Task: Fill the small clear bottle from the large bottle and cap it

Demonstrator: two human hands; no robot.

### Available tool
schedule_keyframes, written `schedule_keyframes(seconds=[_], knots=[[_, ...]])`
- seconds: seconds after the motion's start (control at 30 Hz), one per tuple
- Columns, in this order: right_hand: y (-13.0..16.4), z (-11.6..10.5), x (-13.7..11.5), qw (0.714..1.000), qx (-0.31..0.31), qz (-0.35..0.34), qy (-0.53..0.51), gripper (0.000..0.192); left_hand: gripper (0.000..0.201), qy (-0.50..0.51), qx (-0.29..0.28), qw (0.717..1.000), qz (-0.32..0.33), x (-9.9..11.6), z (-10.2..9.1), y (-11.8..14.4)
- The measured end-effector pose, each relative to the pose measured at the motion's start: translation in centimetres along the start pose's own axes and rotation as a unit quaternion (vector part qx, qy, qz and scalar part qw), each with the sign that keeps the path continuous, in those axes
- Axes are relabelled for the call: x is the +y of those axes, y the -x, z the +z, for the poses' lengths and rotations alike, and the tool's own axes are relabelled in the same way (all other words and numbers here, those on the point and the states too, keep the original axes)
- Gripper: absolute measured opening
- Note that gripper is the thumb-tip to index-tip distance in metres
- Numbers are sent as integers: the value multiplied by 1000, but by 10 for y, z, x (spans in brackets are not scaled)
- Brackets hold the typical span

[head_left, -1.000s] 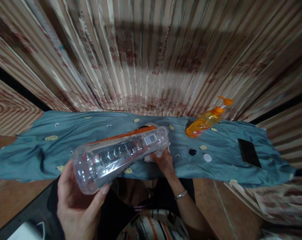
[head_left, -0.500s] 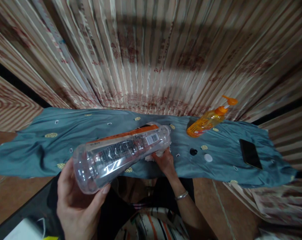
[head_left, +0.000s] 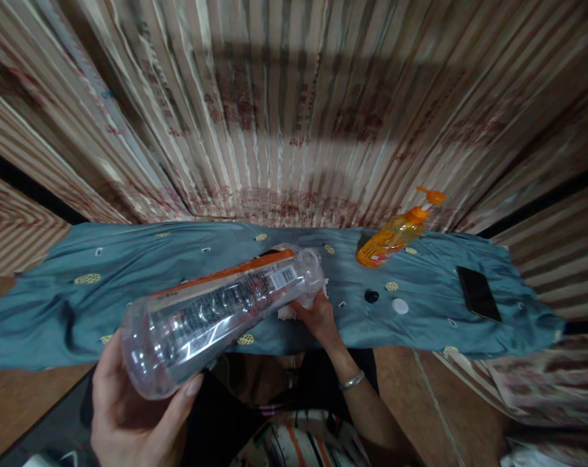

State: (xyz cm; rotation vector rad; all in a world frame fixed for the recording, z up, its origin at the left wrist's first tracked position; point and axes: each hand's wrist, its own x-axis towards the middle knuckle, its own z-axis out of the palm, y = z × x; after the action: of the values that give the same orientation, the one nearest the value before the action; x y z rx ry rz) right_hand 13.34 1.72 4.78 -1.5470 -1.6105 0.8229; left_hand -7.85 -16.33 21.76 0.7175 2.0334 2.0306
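Note:
A large clear plastic bottle [head_left: 211, 318] with an orange-edged label and barcode lies tilted across the middle, its neck pointing up and to the right. Wrapped around its base is my left hand [head_left: 133, 408], thumb along the near side. My right hand [head_left: 318, 319], with a bracelet at the wrist, is closed on a crumpled white tissue [head_left: 287, 312] just below the bottle's neck. Part of the tissue and the right fingertips are hidden behind the bottle, so I cannot tell whether the tissue touches it.
Beneath is a table with a teal patterned cloth [head_left: 45, 298]. An orange pump bottle [head_left: 391, 240] stands at the back right. Nearer are a small black cap [head_left: 371, 296] and a white disc [head_left: 400, 305]. A dark phone [head_left: 477, 293] lies farther right. Striped curtains [head_left: 284, 130] hang behind.
The clear bottle and my left hand have shifted slightly left and down in view. The right hand keeps its hold on the tissue near the neck. The camera view has also shifted a little.

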Motion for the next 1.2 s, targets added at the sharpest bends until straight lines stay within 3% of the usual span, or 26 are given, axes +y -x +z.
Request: schedule_keyframes(seconds=[0.33,0.63,1.0,1.2], knots=[[-3,8,9,998,6,-50,37,61,97,17,-2,999,36,-4,-2,-3],[-4,8,3,998,6,-49,30,54,95,51,-13,998,37,-1,1,-5],[-4,9,9,998,6,-58,1,50,91,22,4,998,62,0,3,-4],[-3,8,10,998,6,-54,25,52,99,14,17,1000,7,0,3,-3]])
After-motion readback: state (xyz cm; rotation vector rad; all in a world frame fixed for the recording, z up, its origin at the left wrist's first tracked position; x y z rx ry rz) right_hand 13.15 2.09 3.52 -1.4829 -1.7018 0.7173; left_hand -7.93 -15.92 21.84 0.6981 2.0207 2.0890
